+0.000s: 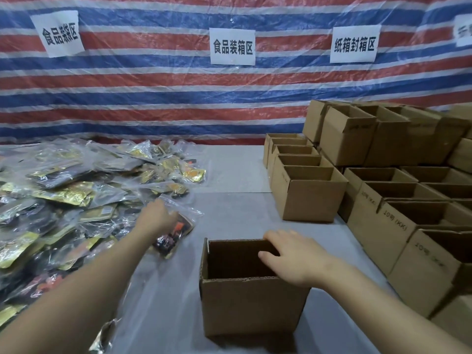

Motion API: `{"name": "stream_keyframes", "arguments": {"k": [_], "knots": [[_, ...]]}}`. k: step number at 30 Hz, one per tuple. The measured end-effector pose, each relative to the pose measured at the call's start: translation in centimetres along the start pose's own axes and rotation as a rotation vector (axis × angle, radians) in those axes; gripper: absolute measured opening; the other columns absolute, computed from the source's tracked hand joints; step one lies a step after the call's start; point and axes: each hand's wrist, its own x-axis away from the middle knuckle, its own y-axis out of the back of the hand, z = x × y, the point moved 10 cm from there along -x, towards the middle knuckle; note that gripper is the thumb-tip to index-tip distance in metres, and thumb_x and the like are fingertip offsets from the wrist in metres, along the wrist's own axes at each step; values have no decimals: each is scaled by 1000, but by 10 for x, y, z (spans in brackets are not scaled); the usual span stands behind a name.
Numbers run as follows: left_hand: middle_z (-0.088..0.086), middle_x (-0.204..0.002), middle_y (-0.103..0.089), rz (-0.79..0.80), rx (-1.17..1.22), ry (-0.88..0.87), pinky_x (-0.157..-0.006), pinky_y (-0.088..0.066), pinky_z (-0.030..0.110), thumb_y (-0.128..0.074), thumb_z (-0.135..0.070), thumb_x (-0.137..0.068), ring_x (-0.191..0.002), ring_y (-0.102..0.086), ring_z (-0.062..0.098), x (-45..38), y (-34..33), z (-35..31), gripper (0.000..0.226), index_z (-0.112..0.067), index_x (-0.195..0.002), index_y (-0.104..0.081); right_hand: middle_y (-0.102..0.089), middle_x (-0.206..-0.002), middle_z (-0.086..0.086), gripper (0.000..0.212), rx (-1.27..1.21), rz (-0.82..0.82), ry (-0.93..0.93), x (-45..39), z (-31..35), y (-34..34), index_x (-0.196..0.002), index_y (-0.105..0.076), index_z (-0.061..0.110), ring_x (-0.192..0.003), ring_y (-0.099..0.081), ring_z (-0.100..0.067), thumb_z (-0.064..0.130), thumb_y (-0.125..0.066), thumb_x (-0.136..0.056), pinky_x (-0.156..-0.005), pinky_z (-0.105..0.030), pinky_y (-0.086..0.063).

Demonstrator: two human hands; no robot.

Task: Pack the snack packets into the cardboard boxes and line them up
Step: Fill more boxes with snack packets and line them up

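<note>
An open cardboard box (252,305) stands on the grey table in front of me, and I see nothing inside it. My right hand (291,256) rests on its right rim with fingers spread over the opening. My left hand (155,218) reaches left and grips a clear snack packet (178,231) with dark and orange contents at the edge of the pile. A large heap of snack packets (63,195) in clear, gold and black wrapping covers the left side of the table.
A row of open boxes (306,195) runs back along the middle right. More open boxes (398,221) fill the right side, with a stack (357,134) behind. A striped tarpaulin with paper signs (232,46) forms the back wall.
</note>
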Motion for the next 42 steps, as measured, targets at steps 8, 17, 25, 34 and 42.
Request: {"name": "stream_keyframes", "arguments": {"k": [8, 17, 25, 34, 42], "knots": [[2, -81, -61, 157, -129, 13, -66, -44, 27, -68, -44, -84, -77, -56, 20, -30, -65, 18, 38, -12, -102, -58, -53, -125, 3, 44, 24, 7, -8, 6, 0, -3, -131, -45, 30, -116, -47, -21, 58, -30, -101, -97, -41, -40], [6, -113, -56, 116, -364, 77, -86, -48, 34, -76, -66, -59, -106, -55, 24, 2, -48, 24, 83, -14, -121, -55, -52, -128, 2, 42, 25, 30, -18, 10, 5, 0, -134, -44, 28, -121, -46, -21, 54, -30, -104, -101, -41, -39], [0, -76, -58, 16, 109, 81, -55, -46, 27, -74, -31, -74, -69, -58, 15, 31, -38, 18, 44, -13, -105, -49, -53, -129, 3, 46, 37, 33, -21, 12, 6, 3, -135, -44, 29, -121, -47, -21, 57, -29, -103, -100, -41, -38], [-5, -105, -65, -112, 798, -184, -74, -56, 38, -80, -40, -75, -89, -65, 15, 80, 84, -82, 56, -33, -118, -45, -33, -162, -1, 85, -482, -51, -76, -15, 18, 64, -158, -27, 25, -146, -35, -26, 78, -29, -91, -117, -45, -32], [-12, -85, -64, -349, 655, -489, -68, -53, 36, -70, -28, -76, -83, -64, 16, 179, 131, -190, 41, -40, -104, -43, -73, -118, -2, 72, -1561, -252, 106, -39, 59, 115, -135, -54, 23, -108, -70, -22, 42, -85, -73, -96, -46, -55]]}}
